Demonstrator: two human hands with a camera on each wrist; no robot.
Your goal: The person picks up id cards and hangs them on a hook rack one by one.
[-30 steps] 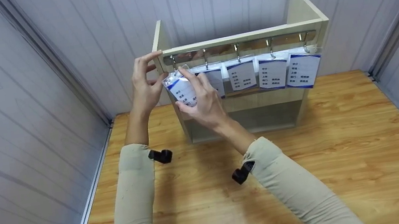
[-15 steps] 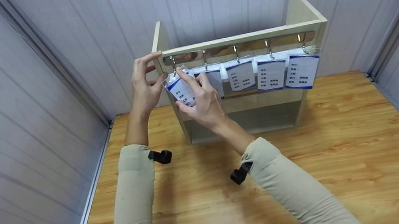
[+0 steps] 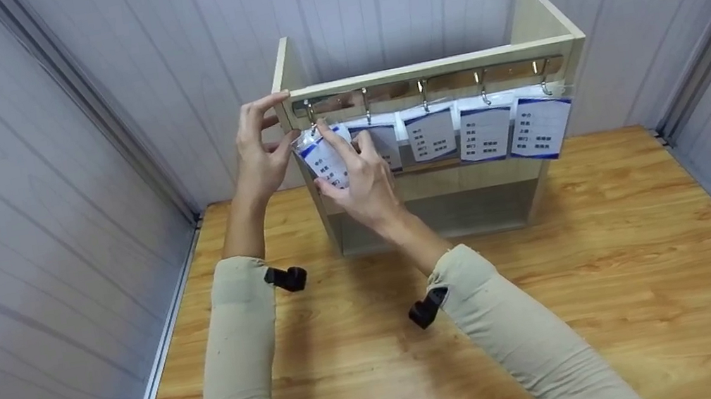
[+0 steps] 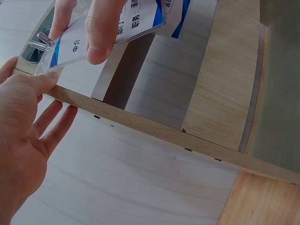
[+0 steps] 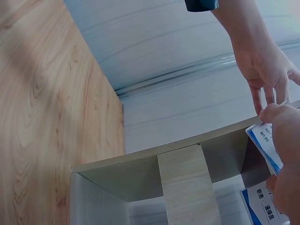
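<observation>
At the leftmost metal hook [image 3: 310, 112], my right hand [image 3: 363, 180] holds an ID badge [image 3: 322, 158] in a clear plastic sleeve, index finger near its top and thumb on its lower left. The badge tilts, its top right at the hook's tip. My left hand [image 3: 258, 147] grips the left side panel [image 4: 140, 129] of a wooden shelf unit; in the left wrist view its thumb lies at the badge's corner and other fingers reach behind the panel. More badges [image 3: 431, 135] hang from the other hooks, the nearest partly hidden by my right hand.
The hooks sit on a shiny strip [image 3: 451, 80] below the unit's top board [image 3: 420, 66]. The unit stands on a wood-grain floor [image 3: 619, 243], with pale panel walls [image 3: 666, 0] behind and at both sides.
The held badge and my right fingers shift only slightly at the hook, the badge's top right corner now lower against it. My left hand stays on the side panel.
</observation>
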